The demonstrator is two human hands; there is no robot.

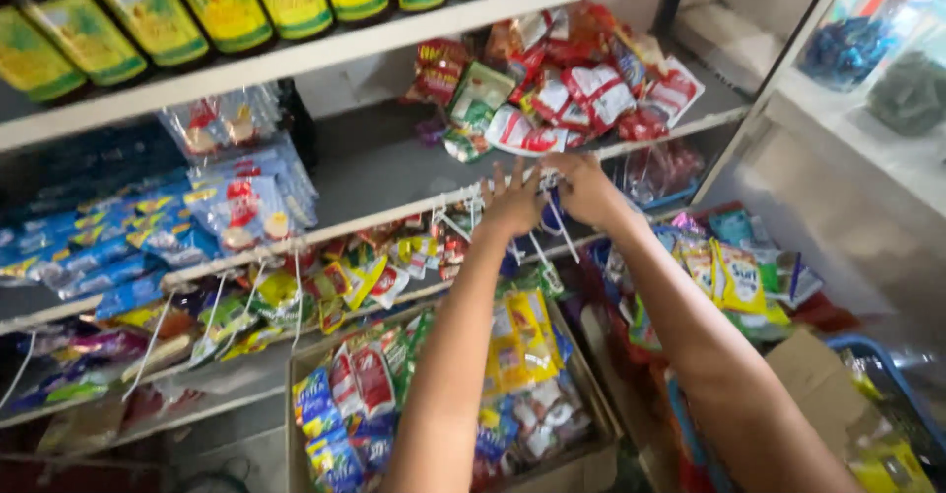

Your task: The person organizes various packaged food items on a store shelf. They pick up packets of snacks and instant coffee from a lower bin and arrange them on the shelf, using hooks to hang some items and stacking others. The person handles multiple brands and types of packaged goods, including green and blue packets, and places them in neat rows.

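Note:
Both my arms reach up to the front edge of a white shelf [394,207] in a shop. My left hand [512,197] has its fingers spread against the shelf edge, just below a pile of red and white snack packets [562,89]. My right hand [583,186] is beside it, fingers curled at the same edge near white plastic ties [562,227] that hang from the shelf. What the right hand grips is hidden. Strips of small sachets [365,276] dangle under the shelf to the left of my hands.
Dark bottles with yellow-green labels [227,5] line the top shelf. Blue packets [118,247] fill the left of the middle shelf. A cardboard box of sachets [443,394] sits below my arms. More packets [739,276] hang at the right, beside a blue basket [887,375].

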